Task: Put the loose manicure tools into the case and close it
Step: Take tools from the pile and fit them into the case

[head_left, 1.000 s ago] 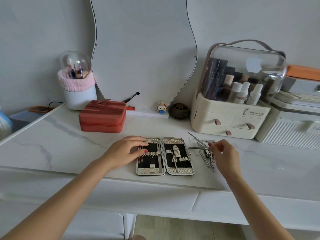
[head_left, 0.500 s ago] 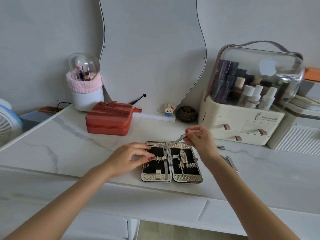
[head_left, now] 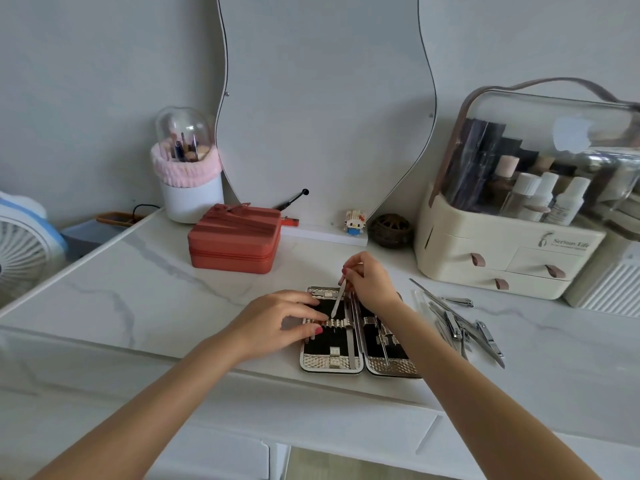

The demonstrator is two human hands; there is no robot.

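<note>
Case (head_left: 332,362) lies open flat near the worktop's front edge – likely so both halves can take tools. Left hand (head_left: 277,323) steadies its left half, fingers loosely curved, tips resting on the strap row, gripping nothing. Right hand (head_left: 372,284) pinches a slim tool (head_left: 337,299), tip angled toward the straps – remaining loose tools (head_left: 460,323) lie just right of the case

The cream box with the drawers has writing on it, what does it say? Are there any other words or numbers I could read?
"Serious Life", or close to it, since the letters are soft: on the front of the cream organizer, beside a small logo.
A smaller line under that name: too small to read.
Labels on the white bottles under the clear lid: too blurred to read.
No text shows on the manicure case, the red zip box or the loose tools.
</note>
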